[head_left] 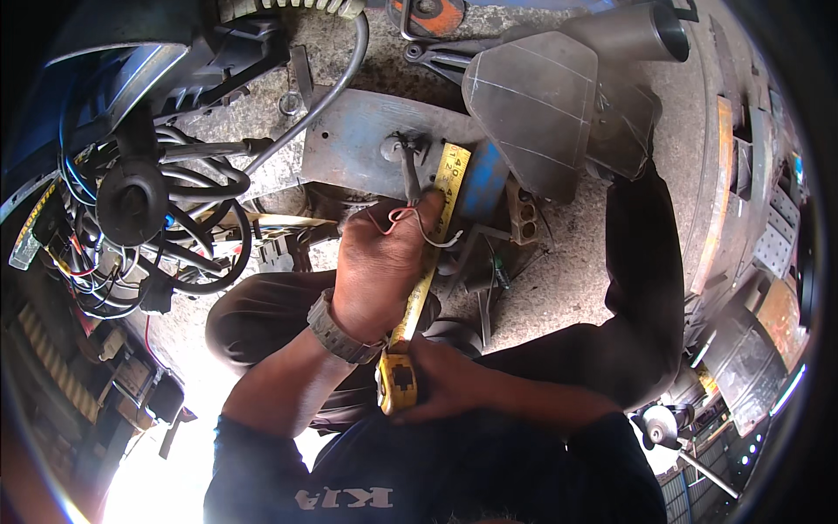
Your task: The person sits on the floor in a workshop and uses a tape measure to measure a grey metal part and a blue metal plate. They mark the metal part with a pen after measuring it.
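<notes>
A yellow tape measure [399,389] rests in my right hand [449,375], whose fingers are wrapped round its case close to my body. From it the yellow blade [454,166] runs out over a grey metal plate [353,135] with blue paint patches. My left hand [380,258], with a watch at the wrist, is closed along the blade, a fingertip pressed at its edge. A short grey rod [410,179] stands out beyond those fingers over the plate; whether they grip it too is hidden. A thin reddish-white wire [403,214] loops over the left hand.
Tangled black cables [201,183] and a machine housing [131,79] crowd the left. A dark welding mask [532,96] lies beyond the plate on the right, near a dark cylinder [659,33]. A small metal block with holes [524,217] sits beside the plate. Metal sheets [742,367] lean far right.
</notes>
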Demonstrator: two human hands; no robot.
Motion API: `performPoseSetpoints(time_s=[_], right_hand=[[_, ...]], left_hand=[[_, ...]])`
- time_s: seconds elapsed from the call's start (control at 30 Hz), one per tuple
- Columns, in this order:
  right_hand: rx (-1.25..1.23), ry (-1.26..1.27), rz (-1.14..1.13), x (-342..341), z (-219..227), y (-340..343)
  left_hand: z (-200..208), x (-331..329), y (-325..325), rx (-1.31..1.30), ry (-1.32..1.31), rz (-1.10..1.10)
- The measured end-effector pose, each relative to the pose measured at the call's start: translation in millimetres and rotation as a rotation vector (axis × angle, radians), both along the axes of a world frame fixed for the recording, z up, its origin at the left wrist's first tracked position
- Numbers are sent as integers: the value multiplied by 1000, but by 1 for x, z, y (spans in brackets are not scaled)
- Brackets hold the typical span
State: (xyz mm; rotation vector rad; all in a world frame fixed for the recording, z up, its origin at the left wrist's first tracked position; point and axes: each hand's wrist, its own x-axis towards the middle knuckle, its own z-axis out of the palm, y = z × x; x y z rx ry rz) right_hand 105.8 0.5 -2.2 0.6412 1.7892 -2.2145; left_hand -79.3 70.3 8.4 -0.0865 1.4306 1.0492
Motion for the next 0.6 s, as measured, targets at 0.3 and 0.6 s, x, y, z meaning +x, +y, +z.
performPoseSetpoints(time_s=[0.3, 0.6], right_hand=[[1, 1, -1, -2, -6, 3], [-9, 6, -8, 0, -6, 5]], left_hand=[[-4, -2, 2, -3, 14, -20], [-7, 1, 0, 53, -5, 42]])
